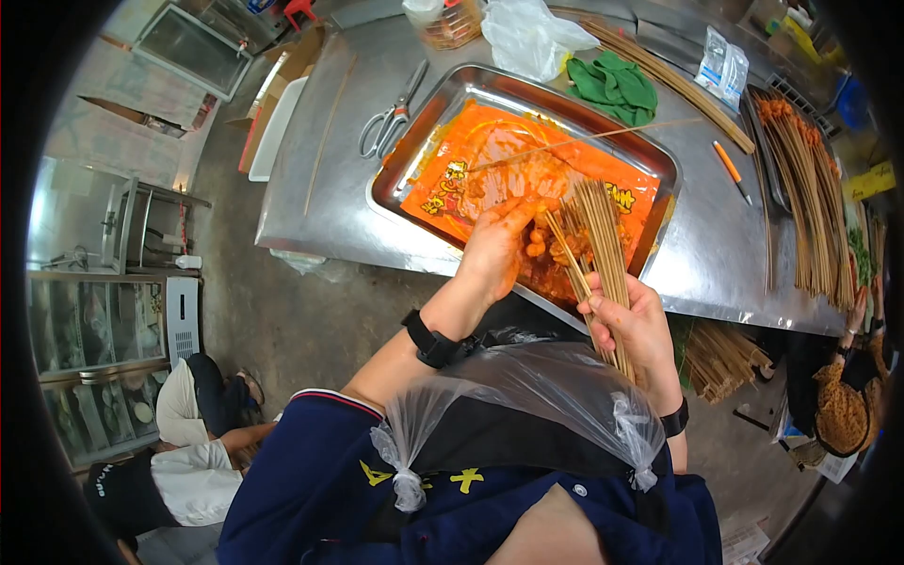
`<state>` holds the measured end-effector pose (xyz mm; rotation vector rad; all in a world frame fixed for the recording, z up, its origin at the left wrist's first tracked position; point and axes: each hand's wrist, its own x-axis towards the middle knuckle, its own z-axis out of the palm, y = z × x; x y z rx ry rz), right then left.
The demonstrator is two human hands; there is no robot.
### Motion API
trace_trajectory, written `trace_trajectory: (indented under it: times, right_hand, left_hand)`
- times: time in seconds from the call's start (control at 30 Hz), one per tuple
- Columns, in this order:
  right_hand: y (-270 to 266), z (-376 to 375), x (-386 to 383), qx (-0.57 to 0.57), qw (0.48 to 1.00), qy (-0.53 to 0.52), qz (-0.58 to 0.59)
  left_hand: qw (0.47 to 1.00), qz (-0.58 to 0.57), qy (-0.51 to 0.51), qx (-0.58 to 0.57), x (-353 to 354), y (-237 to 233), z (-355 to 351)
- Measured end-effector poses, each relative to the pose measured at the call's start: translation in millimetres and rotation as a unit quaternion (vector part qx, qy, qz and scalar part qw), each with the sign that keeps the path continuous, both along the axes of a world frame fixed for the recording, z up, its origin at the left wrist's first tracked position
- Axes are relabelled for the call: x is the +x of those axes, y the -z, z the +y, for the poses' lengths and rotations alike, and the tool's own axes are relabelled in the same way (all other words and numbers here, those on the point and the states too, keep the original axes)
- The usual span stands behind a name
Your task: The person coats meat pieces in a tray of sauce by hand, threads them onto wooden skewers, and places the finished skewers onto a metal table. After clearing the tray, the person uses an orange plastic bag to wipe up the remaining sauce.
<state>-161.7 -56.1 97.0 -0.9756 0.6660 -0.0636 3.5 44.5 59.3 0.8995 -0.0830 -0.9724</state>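
My right hand (633,315) is wrapped round a bundle of thin bamboo skewers (603,235), which slants up over the near right part of a steel tray (435,115). Reddish sauced meat pieces (539,240) sit at the lower left of the bundle. The sauce-stained fingers of my left hand (499,247) are curled against these pieces, partly hidden. An orange printed plastic sheet (438,188) smeared with sauce lines the tray. A single long skewer (603,137) lies across the tray's far right edge.
On the steel table (311,188) lie scissors (391,118), a green cloth (617,87), a white plastic bag (532,40), an orange pen (730,169) and loose skewers (664,71). Many loaded skewers (805,188) fill the right side. Another person (188,471) is low at left.
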Motion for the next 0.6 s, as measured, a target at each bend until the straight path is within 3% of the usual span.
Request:
trace_trajectory:
  times: [0.1, 0.17, 0.37, 0.6]
  right_hand:
    - [3, 1, 0, -0.020, 1.000, -0.003, -0.004]
    - [3, 2, 0, -0.021, 1.000, -0.003, -0.004]
    - [3, 4, 0, -0.035, 0.999, -0.003, -0.005]
    - [2, 3, 3, -0.067, 0.998, 0.016, -0.003]
  left_hand:
    - [0.998, 0.005, -0.061, 0.035, -7, -7, 0]
    - [0.995, -0.085, -0.029, 0.047, -9, -1, 0]
    - [0.998, 0.013, -0.059, 0.022, -14, -2, -4]
    - [0.998, -0.028, 0.007, 0.049, -31, -5, -2]
